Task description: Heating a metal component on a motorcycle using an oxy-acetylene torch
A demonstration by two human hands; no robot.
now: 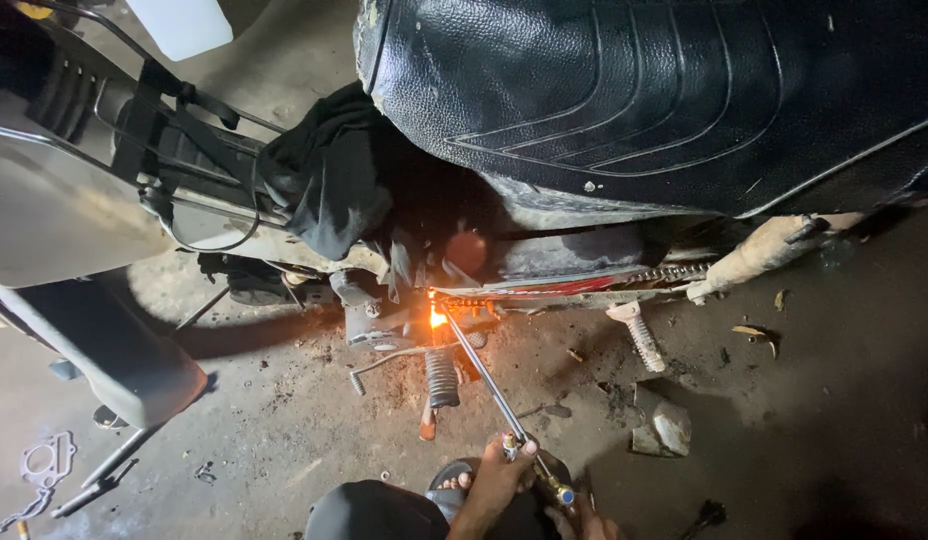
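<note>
- The left hand was wrapped round the near end of a long metal torch, its fingers curled and pressed together about the shaft close to the brass fittings.
- The right hand sat lower on the same tool, at the bottom edge of the view; it was cut off there, so whether its fingers were pinching the brass valve or only lying against it could not be told.
- The torch ran up and away from the person to its tip, where a small orange flame burned against the underside of the motorcycle frame, just beside the drive chain and below the black seat.
- To do this well, I judged, the flame had to be kept on one spot of the metal — a two-handed hold suited that, one hand steadying while the other minded the gas.
- The black cloth hanging over the frame lay near the heat, and the flame wanted keeping off it and the seat.
- The ribbed footpeg stood directly under the shaft, so the tool had little room to dip.
- A sandalled foot rested on the dusty concrete floor right beside the left hand — sparks or drips could land there.
</note>
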